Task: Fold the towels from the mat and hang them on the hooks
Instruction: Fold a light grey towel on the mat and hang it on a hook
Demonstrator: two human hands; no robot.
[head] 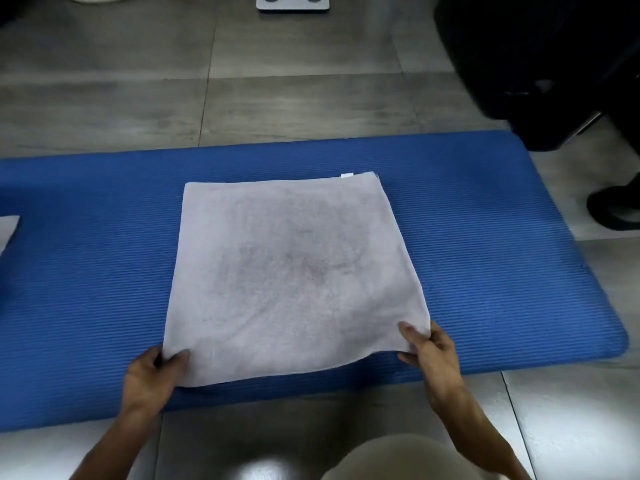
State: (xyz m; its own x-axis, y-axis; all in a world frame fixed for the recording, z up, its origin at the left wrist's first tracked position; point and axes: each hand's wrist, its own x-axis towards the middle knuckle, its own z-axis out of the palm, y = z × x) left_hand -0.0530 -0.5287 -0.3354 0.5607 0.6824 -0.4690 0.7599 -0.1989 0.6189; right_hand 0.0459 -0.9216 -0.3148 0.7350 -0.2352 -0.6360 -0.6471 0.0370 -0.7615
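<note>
A pale grey towel (pixel 287 271) lies flat on the blue ribbed mat (pixel 485 237), roughly square, with a small white tag at its far right corner. My left hand (pixel 152 375) pinches the towel's near left corner, thumb on top. My right hand (pixel 429 351) pinches the near right corner, which is lifted slightly off the mat. The corner of a second pale towel (pixel 7 230) shows at the mat's left edge, mostly out of frame. No hooks are in view.
Grey floor tiles surround the mat. A white bathroom scale (pixel 292 2) sits on the floor at the top. A large black object (pixel 540 64) fills the top right, and a dark shoe (pixel 614 209) is beside the mat's right end.
</note>
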